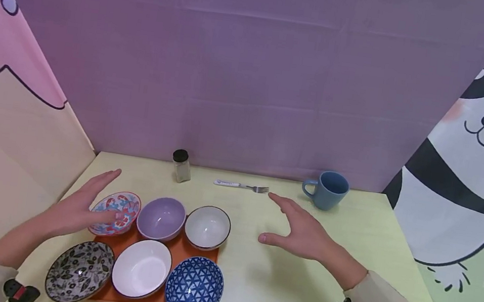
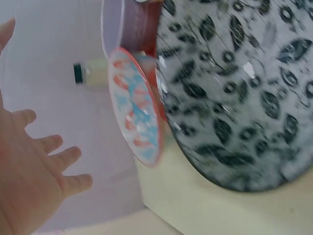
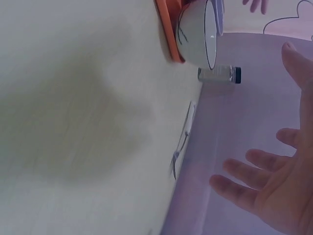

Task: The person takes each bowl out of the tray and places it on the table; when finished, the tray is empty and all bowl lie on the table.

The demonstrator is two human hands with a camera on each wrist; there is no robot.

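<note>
My left hand [image 1: 78,208] hovers at the left of the table with fingers extended and thumb spread, holding nothing. It overlaps the red-and-blue patterned bowl [image 1: 128,206] in the head view. Over the right half of the table, my right hand [image 1: 302,230] is likewise spread and holds nothing; the fork [image 1: 260,189] with a white handle lies just beyond its fingertips. An orange tray [image 1: 130,301] bears several bowls: a purple one [image 1: 161,218], a white one with a dark rim [image 1: 207,227], a black floral one [image 1: 79,272], a plain white one [image 1: 142,268] and a blue triangle-patterned one [image 1: 194,287].
A small glass jar [image 1: 182,169] with a black lid stands at the back, left of the fork. Toward the back right is a blue mug [image 1: 328,190], its handle pointing left. A purple cloth wall [image 1: 252,71] rises behind the pale table [image 1: 268,297], with printed panels on both sides.
</note>
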